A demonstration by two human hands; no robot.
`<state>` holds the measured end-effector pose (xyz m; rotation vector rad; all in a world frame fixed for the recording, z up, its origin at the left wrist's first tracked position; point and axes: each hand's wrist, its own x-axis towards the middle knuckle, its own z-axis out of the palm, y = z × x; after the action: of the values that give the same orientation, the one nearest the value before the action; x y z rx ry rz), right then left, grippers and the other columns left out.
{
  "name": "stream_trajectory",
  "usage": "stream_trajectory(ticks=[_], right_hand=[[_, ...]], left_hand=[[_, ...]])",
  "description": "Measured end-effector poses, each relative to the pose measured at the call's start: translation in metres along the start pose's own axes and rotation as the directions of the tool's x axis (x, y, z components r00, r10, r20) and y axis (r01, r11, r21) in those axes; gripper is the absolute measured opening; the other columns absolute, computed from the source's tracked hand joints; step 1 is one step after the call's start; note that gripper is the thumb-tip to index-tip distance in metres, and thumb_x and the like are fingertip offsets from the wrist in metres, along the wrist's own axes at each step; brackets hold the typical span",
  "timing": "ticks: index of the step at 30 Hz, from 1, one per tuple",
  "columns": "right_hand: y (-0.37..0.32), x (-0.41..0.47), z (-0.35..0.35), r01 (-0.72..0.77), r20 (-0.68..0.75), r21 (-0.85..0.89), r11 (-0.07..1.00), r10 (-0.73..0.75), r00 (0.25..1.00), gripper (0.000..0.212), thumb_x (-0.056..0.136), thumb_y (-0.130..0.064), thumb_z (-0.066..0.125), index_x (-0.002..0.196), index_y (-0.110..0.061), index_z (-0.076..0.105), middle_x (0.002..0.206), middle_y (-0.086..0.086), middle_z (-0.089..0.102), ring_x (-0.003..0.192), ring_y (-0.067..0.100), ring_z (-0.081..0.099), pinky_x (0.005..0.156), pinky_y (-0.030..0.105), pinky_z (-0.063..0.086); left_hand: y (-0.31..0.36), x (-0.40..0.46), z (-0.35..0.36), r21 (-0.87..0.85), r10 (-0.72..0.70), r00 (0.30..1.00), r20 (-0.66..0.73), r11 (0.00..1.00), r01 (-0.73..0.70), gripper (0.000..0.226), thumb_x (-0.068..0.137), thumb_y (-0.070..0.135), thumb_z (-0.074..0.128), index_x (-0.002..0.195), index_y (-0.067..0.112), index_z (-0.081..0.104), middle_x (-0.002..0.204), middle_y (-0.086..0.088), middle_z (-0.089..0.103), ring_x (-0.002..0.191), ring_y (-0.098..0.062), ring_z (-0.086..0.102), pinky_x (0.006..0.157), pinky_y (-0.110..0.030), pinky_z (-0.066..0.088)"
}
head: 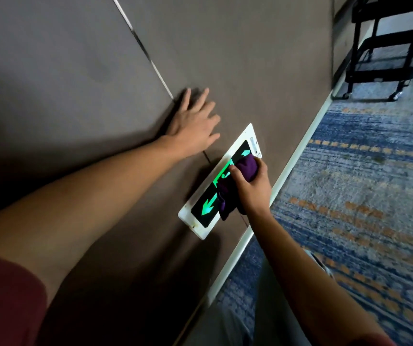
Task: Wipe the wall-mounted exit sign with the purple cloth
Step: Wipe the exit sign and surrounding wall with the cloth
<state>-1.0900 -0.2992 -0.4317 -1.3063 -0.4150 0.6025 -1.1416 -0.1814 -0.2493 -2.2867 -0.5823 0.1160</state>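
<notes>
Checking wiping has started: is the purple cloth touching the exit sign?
Touching. The head view shows the purple cloth, bunched in the right hand, pressed on the exit sign, covering part of its lit face.

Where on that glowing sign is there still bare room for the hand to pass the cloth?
Free: the lower end of the white-framed green-lit exit sign with its big arrow, and the top end beyond the purple cloth. Crowded: the middle, covered by cloth and right hand. The left hand rests on the brown wall.

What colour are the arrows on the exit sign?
Glowing green arrows on a black panel, white frame; seen in the head view.
</notes>
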Motion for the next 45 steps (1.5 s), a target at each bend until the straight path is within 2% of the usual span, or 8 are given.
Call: stream_trajectory(ticks=[6, 10, 14, 21, 29, 36, 40, 45], right_hand=[[0.009, 0.001, 0.031, 0.048, 0.03, 0.007, 0.999, -0.048, 0.998, 0.076, 0.084, -0.049, 0.076, 0.149, -0.025, 0.045, 0.144, -0.003, 0.057, 0.129, 0.016, 0.057, 0.112, 0.042, 0.047], [0.022, -0.02, 0.06, 0.112, 0.105, -0.013, 0.994, -0.11, 0.988, 0.078, 0.087, -0.037, 0.078, 0.153, -0.017, 0.041, 0.153, 0.003, 0.051, 0.14, 0.02, 0.048, 0.116, 0.029, 0.035], [0.033, -0.032, 0.069, 0.244, 0.28, -0.135, 0.96, -0.2, 0.939, 0.09, 0.089, -0.037, 0.076, 0.161, -0.016, 0.027, 0.17, 0.005, 0.025, 0.156, 0.02, 0.025, 0.118, 0.022, 0.02], [0.053, -0.055, 0.076, 0.326, 0.319, -0.212, 0.921, -0.25, 0.914, 0.082, 0.093, -0.02, 0.071, 0.16, -0.004, 0.027, 0.171, 0.02, 0.013, 0.161, 0.035, 0.007, 0.131, 0.042, 0.01], [0.092, -0.137, 0.086, 0.388, 0.439, -0.253, 0.886, -0.252, 0.862, 0.074, 0.098, -0.019, 0.061, 0.162, -0.01, 0.026, 0.173, 0.013, 0.011, 0.161, 0.034, 0.003, 0.121, 0.068, 0.024], [0.075, -0.101, 0.089, 0.369, 0.389, -0.213, 0.905, -0.268, 0.882, 0.069, 0.098, -0.013, 0.06, 0.16, -0.009, 0.031, 0.172, 0.014, 0.015, 0.16, 0.037, 0.009, 0.128, 0.05, 0.018], [0.076, -0.09, 0.088, 0.384, 0.36, -0.227, 0.895, -0.289, 0.887, 0.067, 0.1, -0.017, 0.059, 0.16, -0.011, 0.031, 0.172, 0.012, 0.016, 0.16, 0.035, 0.009, 0.129, 0.048, 0.019], [0.089, -0.121, 0.084, 0.489, 0.46, -0.287, 0.824, -0.329, 0.825, 0.07, 0.097, -0.011, 0.061, 0.16, -0.01, 0.031, 0.172, 0.016, 0.015, 0.16, 0.038, 0.009, 0.127, 0.053, 0.021]], left_hand=[[-0.012, -0.017, 0.009, 0.302, -0.019, 0.996, 0.091, 0.953, -0.009, 0.079, 0.088, 0.07, 0.055, 0.153, 0.028, 0.041, 0.17, -0.012, 0.019, 0.157, -0.042, 0.003, 0.125, -0.063, 0.004], [-0.01, -0.024, 0.017, 0.322, -0.003, 0.997, 0.077, 0.946, -0.022, 0.081, 0.088, 0.07, 0.054, 0.156, 0.028, 0.038, 0.171, -0.011, 0.013, 0.158, -0.041, 0.001, 0.125, -0.061, 0.004], [-0.009, -0.036, 0.018, 0.327, 0.014, 0.999, 0.052, 0.945, -0.03, 0.079, 0.089, 0.065, 0.059, 0.155, 0.028, 0.039, 0.171, -0.01, 0.015, 0.158, -0.04, 0.003, 0.126, -0.059, 0.002], [-0.009, -0.042, 0.024, 0.269, 0.081, 0.996, 0.021, 0.959, -0.084, 0.081, 0.082, 0.064, 0.068, 0.15, 0.024, 0.048, 0.169, -0.011, 0.023, 0.157, -0.042, 0.008, 0.125, -0.061, 0.005], [-0.013, -0.045, 0.026, 0.29, 0.075, 0.997, 0.033, 0.953, -0.082, 0.08, 0.085, 0.061, 0.068, 0.151, 0.022, 0.047, 0.169, -0.012, 0.023, 0.157, -0.042, 0.005, 0.126, -0.062, 0.005], [-0.013, -0.047, 0.028, 0.304, 0.108, 0.993, 0.036, 0.946, -0.114, 0.076, 0.086, 0.06, 0.065, 0.15, 0.022, 0.049, 0.169, -0.012, 0.023, 0.157, -0.042, 0.006, 0.125, -0.063, 0.006], [-0.015, -0.057, 0.033, 0.341, 0.189, 0.98, 0.054, 0.919, -0.196, 0.076, 0.087, 0.062, 0.063, 0.15, 0.022, 0.048, 0.167, -0.012, 0.028, 0.157, -0.04, 0.011, 0.125, -0.061, 0.009], [-0.016, -0.062, 0.033, 0.331, 0.208, 0.977, 0.043, 0.92, -0.21, 0.074, 0.086, 0.059, 0.066, 0.147, 0.021, 0.051, 0.166, -0.012, 0.029, 0.156, -0.041, 0.013, 0.126, -0.061, 0.009]])
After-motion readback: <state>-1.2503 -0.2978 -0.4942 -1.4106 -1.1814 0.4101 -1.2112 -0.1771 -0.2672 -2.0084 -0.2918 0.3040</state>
